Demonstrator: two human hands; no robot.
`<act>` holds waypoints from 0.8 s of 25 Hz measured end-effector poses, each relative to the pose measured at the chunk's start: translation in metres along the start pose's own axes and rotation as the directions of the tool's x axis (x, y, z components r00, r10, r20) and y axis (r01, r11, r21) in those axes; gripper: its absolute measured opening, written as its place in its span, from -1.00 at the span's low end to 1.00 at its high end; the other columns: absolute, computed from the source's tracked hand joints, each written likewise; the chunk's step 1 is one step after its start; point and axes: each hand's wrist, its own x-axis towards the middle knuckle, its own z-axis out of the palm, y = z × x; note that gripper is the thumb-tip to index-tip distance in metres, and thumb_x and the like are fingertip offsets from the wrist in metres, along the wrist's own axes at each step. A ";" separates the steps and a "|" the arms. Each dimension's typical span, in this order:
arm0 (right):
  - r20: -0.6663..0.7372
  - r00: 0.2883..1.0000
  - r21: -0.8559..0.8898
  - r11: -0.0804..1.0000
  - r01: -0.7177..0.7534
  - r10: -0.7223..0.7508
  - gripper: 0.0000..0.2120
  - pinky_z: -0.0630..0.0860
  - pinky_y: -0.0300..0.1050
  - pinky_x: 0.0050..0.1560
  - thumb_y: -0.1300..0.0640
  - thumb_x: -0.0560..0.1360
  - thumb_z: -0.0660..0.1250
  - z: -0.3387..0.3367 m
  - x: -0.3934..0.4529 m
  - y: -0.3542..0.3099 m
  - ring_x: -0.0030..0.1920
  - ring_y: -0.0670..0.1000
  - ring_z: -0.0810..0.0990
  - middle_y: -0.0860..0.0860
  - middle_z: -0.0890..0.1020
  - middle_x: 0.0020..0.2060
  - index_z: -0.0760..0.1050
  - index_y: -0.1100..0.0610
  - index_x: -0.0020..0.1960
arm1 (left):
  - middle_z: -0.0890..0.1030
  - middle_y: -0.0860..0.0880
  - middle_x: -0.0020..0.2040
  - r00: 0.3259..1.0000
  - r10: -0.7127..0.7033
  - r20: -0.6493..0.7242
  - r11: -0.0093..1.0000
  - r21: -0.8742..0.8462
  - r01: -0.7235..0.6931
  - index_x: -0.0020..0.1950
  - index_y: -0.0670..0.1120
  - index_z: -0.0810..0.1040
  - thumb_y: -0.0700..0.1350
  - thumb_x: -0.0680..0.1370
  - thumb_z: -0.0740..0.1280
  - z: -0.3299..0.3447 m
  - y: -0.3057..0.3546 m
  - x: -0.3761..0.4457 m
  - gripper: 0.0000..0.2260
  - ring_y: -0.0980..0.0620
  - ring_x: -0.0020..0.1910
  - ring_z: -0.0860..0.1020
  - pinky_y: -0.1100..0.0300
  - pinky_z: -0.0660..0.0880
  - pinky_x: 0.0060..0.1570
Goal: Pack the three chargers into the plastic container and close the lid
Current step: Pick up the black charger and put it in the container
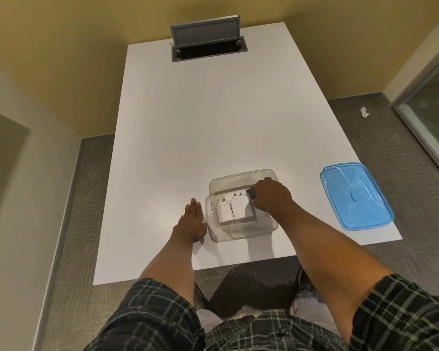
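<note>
The clear plastic container (243, 231) sits near the front edge of the white table (200, 122), and everything here arranges itself around it. Two white chargers (235, 207) lie side by side on its floor toward the left end, prongs pointing away from the person, packed tight, I'd guess, so that the right end is left free for the last one. The right hand (270, 196) reaches down into that right end from above, fingers curled around something small and dark (251, 192) that shows only at the fingertips; it is most likely the third charger, though too little of it is visible to be sure, and whether it already touches the floor of the container I cannot tell. The left hand (192, 221) lies flat on the table just left of the container, fingers straight and together, holding nothing; it looks set there to keep the light box from sliding, yet I cannot tell whether it actually touches the wall. The blue lid (356, 196) rests on the table well to the right of the container, out of the way of the packing and on the side of the hand that could fetch it next. Far behind the container a grey cable hatch (208, 44) stands propped open in the tabletop; nothing lies between container and lid to block closing
</note>
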 end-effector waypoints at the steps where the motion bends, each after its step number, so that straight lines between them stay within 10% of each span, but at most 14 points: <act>1: 0.018 1.000 -0.012 1.000 -0.004 0.004 -0.72 0.55 0.00 0.02 0.13 0.54 0.26 0.001 0.000 0.000 0.14 0.21 0.62 0.12 0.59 0.14 0.59 0.13 0.20 | -0.36 -0.17 0.61 1.000 -0.003 -0.003 1.000 0.010 0.003 0.61 -0.23 -0.30 0.00 0.71 0.05 0.000 0.000 0.000 -0.34 -0.18 0.63 -0.25 -0.10 -0.02 0.60; 16: 0.129 0.992 -0.081 0.997 0.019 -0.008 -0.72 0.56 -0.03 0.04 0.12 0.50 0.31 0.021 -0.002 0.004 0.17 0.12 0.63 0.04 0.63 0.15 0.59 0.09 0.20 | -0.30 -0.16 0.63 0.981 0.033 -0.190 0.997 0.073 -0.019 0.62 -0.21 -0.27 -0.05 0.71 0.03 0.013 0.002 -0.005 -0.38 -0.13 0.64 -0.21 -0.03 -0.05 0.61; 20: 0.076 0.997 -0.103 0.994 0.042 -0.035 -0.77 0.51 -0.10 -0.11 0.13 0.47 0.36 0.015 -0.001 0.007 0.08 0.11 0.66 0.03 0.65 0.09 0.62 0.08 0.11 | -0.04 -0.13 0.67 0.966 0.009 -0.259 0.998 -0.055 -0.024 0.64 -0.18 -0.02 -0.15 0.67 0.04 0.000 0.004 -0.010 -0.46 -0.15 0.64 0.07 -0.06 0.22 0.53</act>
